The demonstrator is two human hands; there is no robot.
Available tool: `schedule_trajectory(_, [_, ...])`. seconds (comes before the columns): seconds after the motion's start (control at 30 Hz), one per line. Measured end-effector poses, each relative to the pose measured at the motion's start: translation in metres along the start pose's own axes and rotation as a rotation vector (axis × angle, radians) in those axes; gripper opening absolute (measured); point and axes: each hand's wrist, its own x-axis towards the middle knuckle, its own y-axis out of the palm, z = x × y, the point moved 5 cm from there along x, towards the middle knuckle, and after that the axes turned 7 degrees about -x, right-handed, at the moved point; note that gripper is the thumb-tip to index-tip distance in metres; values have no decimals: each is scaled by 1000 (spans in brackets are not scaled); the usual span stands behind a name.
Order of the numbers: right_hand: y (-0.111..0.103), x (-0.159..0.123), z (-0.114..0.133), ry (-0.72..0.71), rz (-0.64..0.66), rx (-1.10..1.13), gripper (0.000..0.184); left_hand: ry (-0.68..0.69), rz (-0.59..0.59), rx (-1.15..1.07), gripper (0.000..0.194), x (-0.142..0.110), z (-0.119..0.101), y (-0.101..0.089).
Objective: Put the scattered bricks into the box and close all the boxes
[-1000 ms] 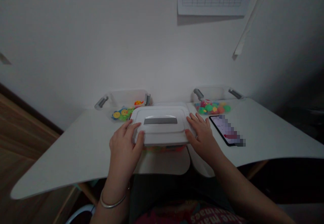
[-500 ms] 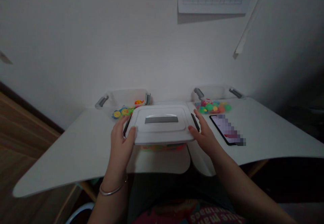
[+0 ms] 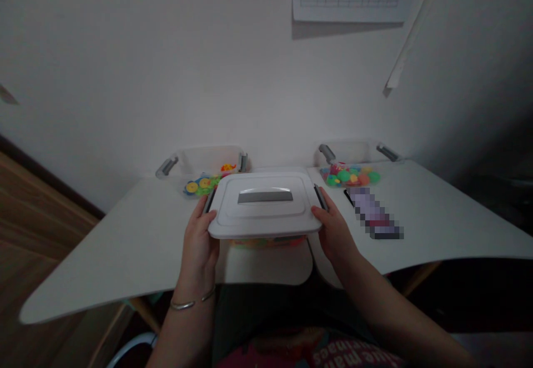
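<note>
A storage box with a white lid [image 3: 266, 218] stands in the middle at the near part of the table, a grey handle [image 3: 265, 196] lying flat on top. Brightly coloured contents [image 3: 268, 242] show faintly below the lid's front edge. My left hand [image 3: 200, 235] grips the box's left end, its thumb on the lid's corner beside the dark side latch [image 3: 210, 199]. At the opposite end my right hand [image 3: 335, 229] holds on the same way, thumb at the lid edge near the right latch [image 3: 321, 198]. Most fingers of both hands are hidden behind the box sides.
Two lidless clear bins stand against the wall: the left bin [image 3: 208, 160] has colourful toy pieces, the right bin [image 3: 347, 150] has coloured balls. A phone [image 3: 375, 212], partly pixelated, lies right of the box. The white table [image 3: 125, 246] has a gap near its front middle.
Both hands have closed from a looser, spread hold onto the box's ends, with fingers now wrapped down its sides. The box itself has hardly moved.
</note>
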Motion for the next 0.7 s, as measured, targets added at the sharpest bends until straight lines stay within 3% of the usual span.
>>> schedule_trajectory(0.23, [-9, 0, 8, 31, -50, -113, 67, 62, -64, 24, 54, 1, -12, 0])
schedule_trajectory(0.4, [-12, 2, 12, -21, 0, -165, 65, 163, -16, 147, 52, -2, -15, 1])
schedule_trajectory(0.7, [-18, 7, 13, -132, 9, -371, 62, 159, 53, 202, 51, -3, -18, 1])
